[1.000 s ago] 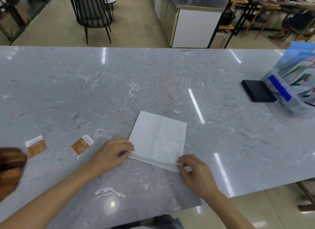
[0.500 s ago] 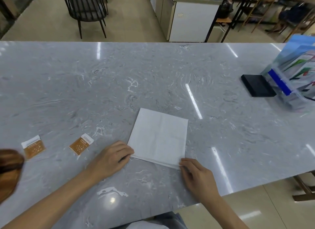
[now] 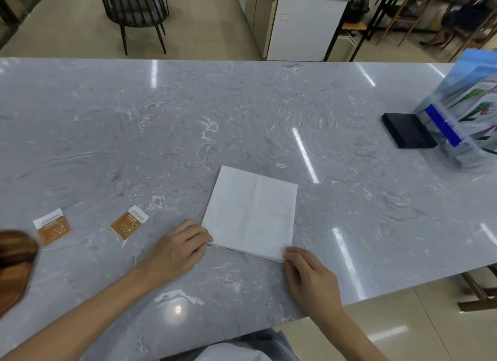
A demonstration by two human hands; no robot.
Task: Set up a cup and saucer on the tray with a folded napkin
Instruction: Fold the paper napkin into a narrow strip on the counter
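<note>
Your left hand and right hand each pinch a near corner of the white napkin, which lies flat on the gray table. Pull unevenly and the fold could go crooked.

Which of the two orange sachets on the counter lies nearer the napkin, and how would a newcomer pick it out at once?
Start at the grey marble counter and find the white napkin near its front edge, held at its near corners by both hands. Just left of the left hand lies an orange sachet with a white printed top strip. Its twin, the other sachet, sits farther left beside a brown wooden object.
</note>
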